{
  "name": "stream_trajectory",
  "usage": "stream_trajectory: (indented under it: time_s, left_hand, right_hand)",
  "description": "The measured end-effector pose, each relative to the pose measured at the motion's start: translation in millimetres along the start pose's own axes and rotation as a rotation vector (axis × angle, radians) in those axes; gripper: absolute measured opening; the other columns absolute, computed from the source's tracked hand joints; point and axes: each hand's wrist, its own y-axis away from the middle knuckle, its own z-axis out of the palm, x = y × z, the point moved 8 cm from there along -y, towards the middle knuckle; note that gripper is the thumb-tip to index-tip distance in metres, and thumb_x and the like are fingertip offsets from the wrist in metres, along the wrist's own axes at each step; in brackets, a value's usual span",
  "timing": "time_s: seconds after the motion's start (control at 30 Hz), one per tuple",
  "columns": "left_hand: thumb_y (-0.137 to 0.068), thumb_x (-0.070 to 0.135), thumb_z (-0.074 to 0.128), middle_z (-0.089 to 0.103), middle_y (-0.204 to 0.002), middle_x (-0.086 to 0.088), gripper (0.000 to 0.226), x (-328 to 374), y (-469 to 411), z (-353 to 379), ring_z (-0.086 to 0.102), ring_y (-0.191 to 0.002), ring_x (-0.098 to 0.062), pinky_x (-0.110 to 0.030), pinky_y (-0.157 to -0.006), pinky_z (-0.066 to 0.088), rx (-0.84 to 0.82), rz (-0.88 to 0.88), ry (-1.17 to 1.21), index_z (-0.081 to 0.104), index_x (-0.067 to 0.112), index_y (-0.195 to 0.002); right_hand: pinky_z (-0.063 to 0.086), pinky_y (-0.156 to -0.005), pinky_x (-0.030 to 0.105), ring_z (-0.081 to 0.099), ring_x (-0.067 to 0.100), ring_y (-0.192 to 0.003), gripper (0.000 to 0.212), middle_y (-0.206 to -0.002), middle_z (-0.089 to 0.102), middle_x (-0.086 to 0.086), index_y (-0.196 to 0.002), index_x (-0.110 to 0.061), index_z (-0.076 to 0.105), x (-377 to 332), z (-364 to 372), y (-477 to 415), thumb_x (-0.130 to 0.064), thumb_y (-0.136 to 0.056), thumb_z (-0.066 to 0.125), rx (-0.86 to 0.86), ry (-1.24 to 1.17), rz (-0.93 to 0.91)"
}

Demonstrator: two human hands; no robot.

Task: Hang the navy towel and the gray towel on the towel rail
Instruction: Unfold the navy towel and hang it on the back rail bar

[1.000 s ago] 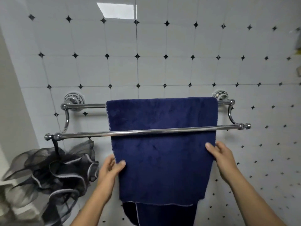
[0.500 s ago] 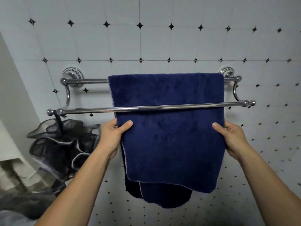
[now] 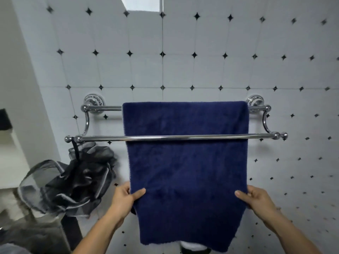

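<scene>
The navy towel (image 3: 185, 167) hangs over the back bar of the chrome double towel rail (image 3: 102, 138) on the tiled wall, passing behind the front bar. My left hand (image 3: 126, 197) pinches the towel's left edge low down, thumb on the front. On the opposite edge, at the same height, my right hand (image 3: 256, 198) grips the cloth. The towel's front layer hangs flat and its bottom hem reaches near the lower frame edge. No gray towel is in view.
A black mesh bath sponge (image 3: 73, 178) hangs by a cord from the left end of the front bar. A white wall corner and shelf (image 3: 11, 125) stand at the left. The white tiled wall (image 3: 183, 52) carries small black diamonds.
Both hands slid down the towel's side edges, from just under the front bar to well below it. The back layer that hung lower than the front hem is now hidden.
</scene>
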Motion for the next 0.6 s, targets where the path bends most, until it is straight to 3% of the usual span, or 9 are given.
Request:
stream_trajectory:
  time_s: [0.07,0.13,0.2,0.23,0.27,0.33,0.4,0.5,0.6]
  left_hand:
    - [-0.085,0.001,0.069,0.078,-0.088,-0.009,0.018,10,6,4,0.074,-0.077,-0.032,-0.05,-0.067,0.057,-0.006,0.001,-0.02,0.066,0.005,-0.101]
    - [-0.084,-0.003,0.068,0.076,-0.092,-0.007,0.022,27,10,5,0.073,-0.082,-0.019,-0.034,-0.072,0.057,0.009,0.028,0.009,0.062,0.004,-0.105]
    - [-0.084,-0.003,0.068,0.071,-0.08,-0.002,0.015,54,17,3,0.067,-0.065,-0.002,-0.015,-0.06,0.05,0.036,0.078,-0.071,0.062,0.004,-0.096]
    - [-0.084,0.0,0.069,0.069,-0.073,0.001,0.01,69,20,-1,0.063,-0.056,-0.001,-0.013,-0.054,0.046,0.05,0.101,-0.13,0.064,0.005,-0.09]
    - [-0.085,0.004,0.07,0.067,-0.066,0.003,0.004,84,21,-7,0.06,-0.052,-0.004,-0.016,-0.051,0.044,0.068,0.117,-0.184,0.066,0.006,-0.085]
    - [-0.086,0.011,0.067,0.065,-0.054,0.004,0.015,126,28,-23,0.057,-0.047,-0.012,-0.022,-0.05,0.044,0.134,0.174,-0.222,0.068,0.008,-0.072]
    - [-0.083,0.022,0.065,0.066,-0.052,0.003,0.02,179,32,-43,0.058,-0.044,-0.014,-0.024,-0.048,0.045,0.309,0.33,-0.193,0.068,0.015,-0.065]
    - [-0.079,0.031,0.064,0.069,-0.07,0.002,0.014,245,24,-52,0.065,-0.067,-0.019,-0.028,-0.066,0.047,0.524,0.498,-0.399,0.066,0.02,-0.071]
    - [-0.081,0.024,0.07,0.071,-0.088,-0.014,0.017,243,-15,-27,0.067,-0.085,-0.032,-0.042,-0.075,0.053,0.299,0.301,-0.331,0.069,0.007,-0.085]
  right_hand:
    - [0.051,-0.06,0.012,0.073,0.006,-0.08,0.019,-0.091,0.078,-0.011,-0.107,-0.017,0.072,-19,0,-2,-0.023,-0.09,0.068,-0.046,0.177,-0.03]
    - [0.052,-0.062,0.022,0.07,0.002,-0.069,0.013,-0.075,0.076,-0.012,-0.097,-0.021,0.072,-55,-10,-3,-0.03,-0.09,0.068,-0.001,0.446,-0.138]
    - [0.055,-0.072,0.035,0.067,0.005,-0.065,0.019,-0.067,0.073,-0.009,-0.079,-0.023,0.072,-104,-26,2,-0.039,-0.088,0.066,0.14,0.606,-0.265]
    - [0.055,-0.074,0.038,0.066,0.003,-0.062,0.025,-0.065,0.073,-0.011,-0.073,-0.023,0.072,-129,-32,7,-0.042,-0.087,0.064,0.19,0.598,-0.325]
    - [0.055,-0.074,0.038,0.066,0.002,-0.06,0.028,-0.065,0.072,-0.013,-0.07,-0.023,0.071,-154,-37,12,-0.045,-0.087,0.062,0.224,0.555,-0.38]
    - [0.053,-0.068,0.035,0.066,0.004,-0.06,0.025,-0.066,0.072,-0.016,-0.071,-0.032,0.07,-199,-48,17,-0.052,-0.083,0.059,0.329,0.483,-0.472]
    - [0.047,-0.065,0.031,0.063,0.008,-0.067,0.025,-0.068,0.07,-0.017,-0.073,-0.034,0.069,-239,-59,15,-0.056,-0.08,0.058,0.508,0.525,-0.533]
    - [0.041,-0.066,0.031,0.055,0.019,-0.076,0.025,-0.072,0.062,-0.008,-0.072,-0.024,0.065,-269,-63,-12,-0.047,-0.08,0.061,0.563,0.613,-0.443]
    - [0.035,-0.06,0.031,0.047,0.023,-0.066,0.034,-0.064,0.054,0.007,-0.058,-0.011,0.052,-266,-49,-43,-0.033,-0.077,0.07,0.369,0.432,-0.3]
